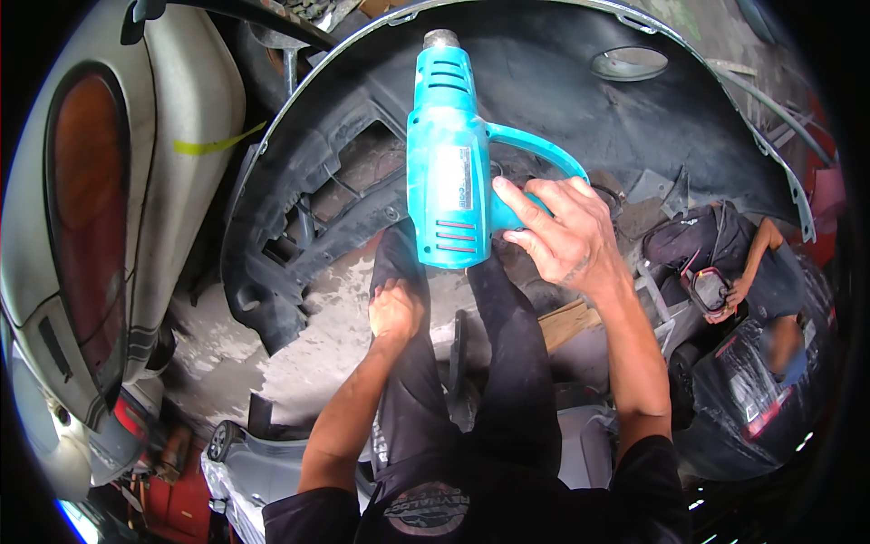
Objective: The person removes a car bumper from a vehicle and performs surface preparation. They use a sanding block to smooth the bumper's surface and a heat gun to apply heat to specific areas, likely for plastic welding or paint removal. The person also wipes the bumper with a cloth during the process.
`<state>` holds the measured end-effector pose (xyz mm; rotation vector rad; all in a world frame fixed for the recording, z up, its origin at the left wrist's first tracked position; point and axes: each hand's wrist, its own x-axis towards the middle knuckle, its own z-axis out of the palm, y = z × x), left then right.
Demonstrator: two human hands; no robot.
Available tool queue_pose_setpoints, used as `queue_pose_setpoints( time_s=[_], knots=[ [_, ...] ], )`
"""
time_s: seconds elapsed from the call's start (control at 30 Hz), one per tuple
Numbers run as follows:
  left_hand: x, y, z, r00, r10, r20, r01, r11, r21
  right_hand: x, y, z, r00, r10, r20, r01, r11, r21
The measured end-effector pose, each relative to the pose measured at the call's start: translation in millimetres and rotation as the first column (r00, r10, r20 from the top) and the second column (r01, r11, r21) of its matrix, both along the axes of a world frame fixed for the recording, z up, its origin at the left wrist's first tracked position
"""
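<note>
My right hand (566,231) grips the handle of a turquoise heat gun (444,168), held up in front of me. Its metal nozzle (441,38) points away, toward the far side. The body has vent slots and a pale label, and a loop guard curves out on the right. Beyond and below the gun stands a large black car bumper cover (535,100), its hollow inner side facing me, with a round hole at the upper right. My left hand (396,310) rests on my left knee, holding nothing, its fingers lying loosely over the dark trousers.
A light-coloured car with a rear lamp (93,172) stands close on the left, a yellow-green tape strip (217,143) on it. At right, another person (761,272) holds a small container. A wooden board (568,324) lies by my right leg. Behind me stands a silver car (272,471).
</note>
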<state>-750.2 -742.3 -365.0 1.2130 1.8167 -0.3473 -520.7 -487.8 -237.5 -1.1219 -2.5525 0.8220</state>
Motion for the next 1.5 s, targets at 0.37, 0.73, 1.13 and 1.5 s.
queue_pose_setpoints(
  time_s=[0.37,0.73,1.13,1.5],
  knots=[
    [-1.7,-2.9,-3.8,0.999,-0.039,-0.017,0.039,0.999,-0.003,-5.2,6.3,2.4,1.0,-0.011,-0.012,0.011,1.0,-0.001],
    [-9.3,6.5,7.3,0.999,0.033,-0.042,-0.036,0.998,-0.058,3.1,-5.4,6.3,0.999,-0.023,0.024,0.022,0.999,0.025],
    [-28.8,-35.4,-18.0,0.976,0.216,0.007,-0.216,0.974,0.071,-98.2,-59.5,-64.3,0.907,0.421,-0.01,-0.418,0.897,-0.142],
    [-76.8,5.3,-32.6,-0.078,0.952,0.296,-0.977,-0.015,-0.21,-201.9,-63.6,-161.1,0.679,0.688,0.257,-0.656,0.725,-0.208]
  ],
)
